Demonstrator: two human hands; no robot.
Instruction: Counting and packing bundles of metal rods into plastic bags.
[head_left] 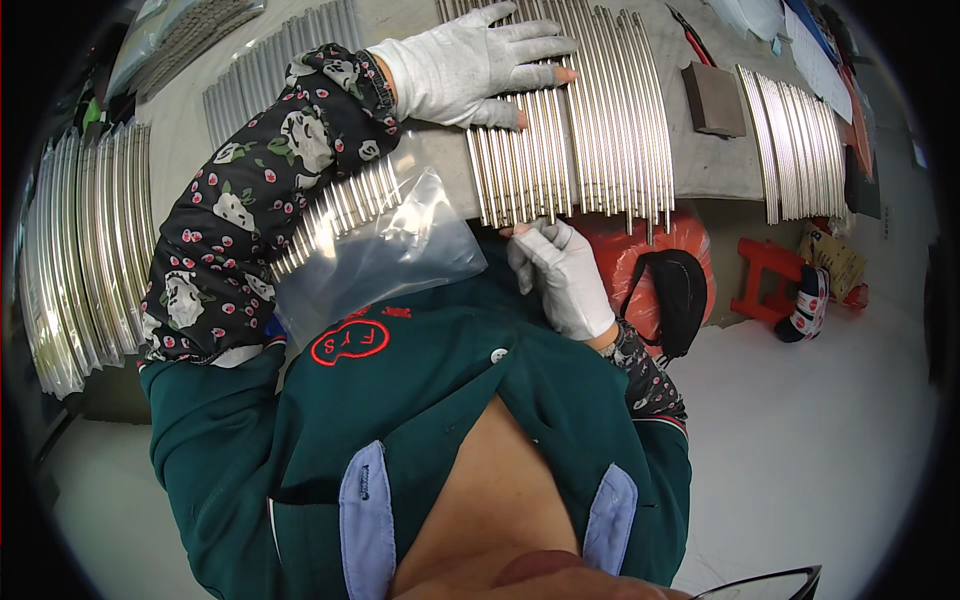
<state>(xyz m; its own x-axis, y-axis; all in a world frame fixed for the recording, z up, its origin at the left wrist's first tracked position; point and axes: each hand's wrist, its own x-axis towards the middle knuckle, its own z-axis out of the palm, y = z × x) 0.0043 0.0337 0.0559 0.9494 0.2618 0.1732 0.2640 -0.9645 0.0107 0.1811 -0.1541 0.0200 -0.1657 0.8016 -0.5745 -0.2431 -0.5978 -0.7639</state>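
Observation:
My left hand [460, 70], in a white glove with bare thumb and finger tips, lies flat with its fingers spread across a row of thin silvery metal rods [525, 165]. At the table's near edge, my right hand [565, 275], also gloved, has its fingers curled in at the near ends of those rods. What the right fingers pinch, if anything, is hidden. More rods [620, 120] lie side by side just to the right, some sticking out past the edge. Beneath my left forearm is a clear plastic bag [400, 250] beside another row of rods [345, 205].
Bagged rods [85, 240] lie at the far left, with another row [285, 75] behind my left arm. A brown block [714, 100], red-handled pliers [692, 38] and more rods [795, 150] are on the right. Below the table are a red bag [690, 235] and a red stool [768, 280].

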